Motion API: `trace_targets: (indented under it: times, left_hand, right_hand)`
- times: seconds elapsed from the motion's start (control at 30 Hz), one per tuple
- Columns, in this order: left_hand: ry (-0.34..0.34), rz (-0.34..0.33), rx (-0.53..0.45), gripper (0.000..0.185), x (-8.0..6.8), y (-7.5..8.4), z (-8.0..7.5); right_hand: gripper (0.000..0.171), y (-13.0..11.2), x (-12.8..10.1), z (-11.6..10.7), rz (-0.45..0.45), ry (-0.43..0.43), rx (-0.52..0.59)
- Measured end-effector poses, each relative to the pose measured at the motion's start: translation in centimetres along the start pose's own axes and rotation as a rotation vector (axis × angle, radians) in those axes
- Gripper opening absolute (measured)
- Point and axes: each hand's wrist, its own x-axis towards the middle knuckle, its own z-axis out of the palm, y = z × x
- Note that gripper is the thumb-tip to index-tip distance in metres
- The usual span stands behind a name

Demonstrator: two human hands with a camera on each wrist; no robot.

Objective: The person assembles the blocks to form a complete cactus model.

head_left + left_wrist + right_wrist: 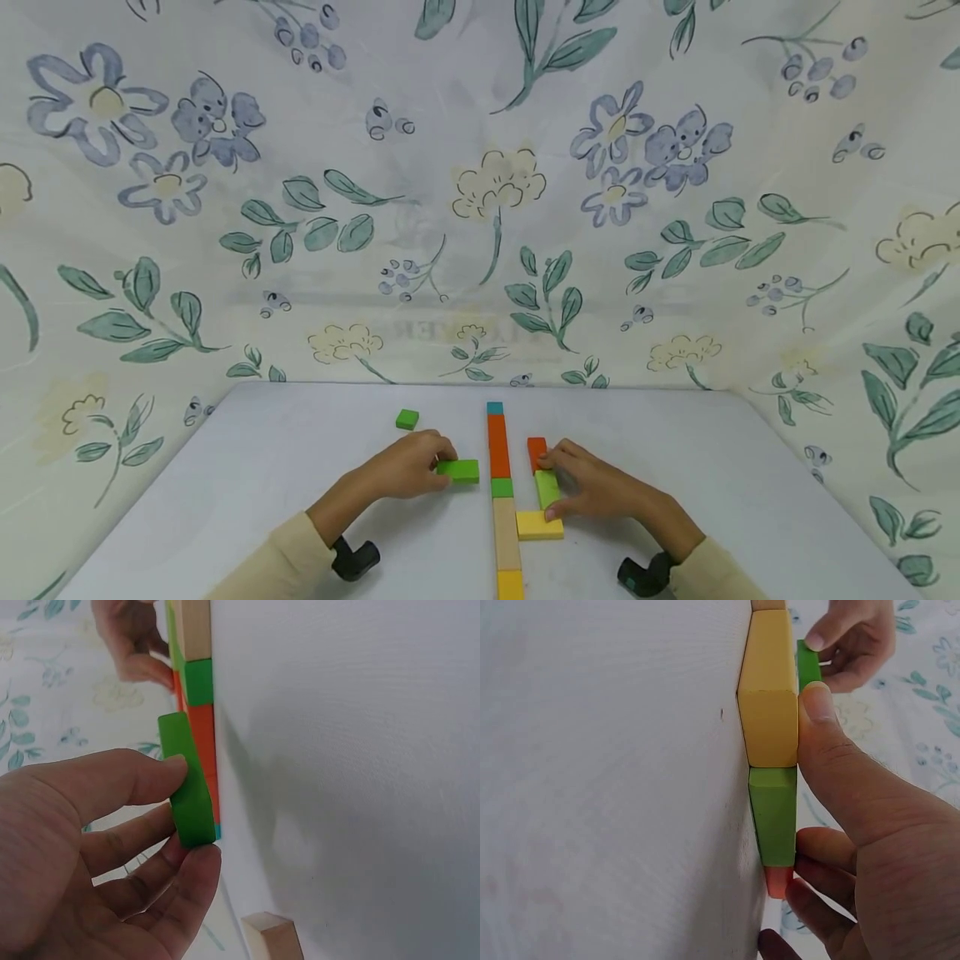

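My left hand [408, 465] pinches a green block [462, 472] between thumb and fingertips, just left of a line of blocks. In the left wrist view the green block [185, 780] stands out between the thumb and fingers. Over on the right side, my right hand [600, 487] touches a short row of blocks. Its thumb rests on a yellow block [534, 526], and its fingertips lie at a red block [536, 448] and a light green block [547, 490]. The right wrist view shows the light green block [774, 817] between the yellow and red ones.
The middle line has a blue block [495, 408], red [498, 446], green [502, 488], plain wood [506, 533] and yellow [510, 585]. A small green block [407, 419] lies at the back left of the white table [300, 433]. A floral cloth [487, 275] hangs behind.
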Motion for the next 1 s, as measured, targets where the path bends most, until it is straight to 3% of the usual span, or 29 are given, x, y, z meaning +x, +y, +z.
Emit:
trace_targets:
  times: [0.57, 1.0]
  left_hand:
    - [-0.014, -0.028, -0.002, 0.025, 0.9, 0.2, 1.4]
    - [-0.017, -0.025, 0.004, 0.024, 1.1, 0.5, 1.5]
  right_hand:
    - [0.074, -0.1, -0.1, 0.0, -0.006, 0.012, -0.024]
    - [0.074, -0.3, -0.2, -0.1, -0.004, 0.01, -0.007]
